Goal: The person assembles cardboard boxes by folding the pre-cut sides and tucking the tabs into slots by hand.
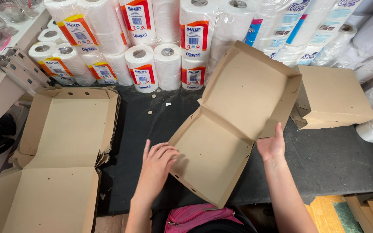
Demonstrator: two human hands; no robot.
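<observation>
A brown cardboard box (234, 125), shaped like a flat pizza box, lies open and half folded on the dark table (333, 159). Its lid stands tilted up toward the back. My left hand (157, 164) rests on the box's near left edge, its fingers pressing the side flap. At the right side wall, where lid and base meet, my right hand (272, 144) holds the cardboard with fingers curled around it.
A stack of flat unfolded box blanks (61, 151) lies at the left. Folded closed boxes (333, 97) sit at the right. Wrapped paper rolls (152, 39) line the back. A pink bag (195, 215) sits near my body.
</observation>
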